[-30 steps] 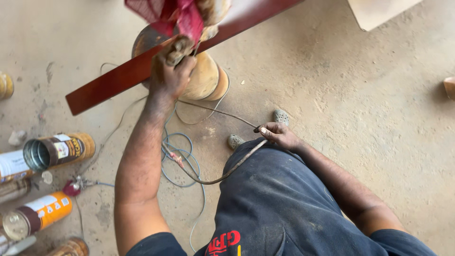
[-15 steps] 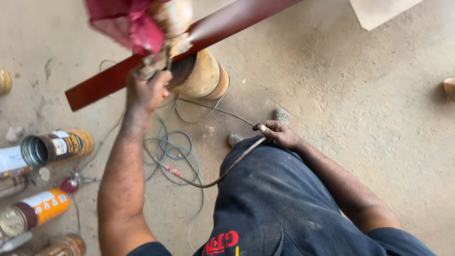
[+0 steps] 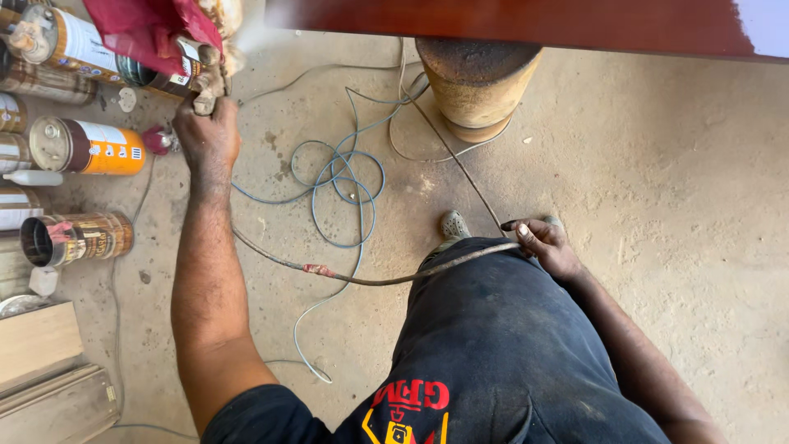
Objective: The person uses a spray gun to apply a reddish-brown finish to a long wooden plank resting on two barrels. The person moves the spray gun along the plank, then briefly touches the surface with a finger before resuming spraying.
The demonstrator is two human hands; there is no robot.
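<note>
Overhead, the left hand (image 3: pixel 207 131) was clenched around a spray gun (image 3: pixel 197 70) wrapped in red cloth (image 3: pixel 144 29), raised above the concrete floor (image 3: pixel 657 205) beside the cans (image 3: pixel 86 148). The right hand (image 3: pixel 546 247) gripped a dark hose (image 3: pixel 386 279) against the trouser leg. A glossy reddish-brown board (image 3: pixel 509 20) rested on a tan drum (image 3: pixel 477 86) near coiled blue cable (image 3: pixel 341 193).

Cans (image 3: pixel 86 148) crowd left; cable loops (image 3: pixel 341 193) mid-floor; right floor (image 3: pixel 674 205) open.
</note>
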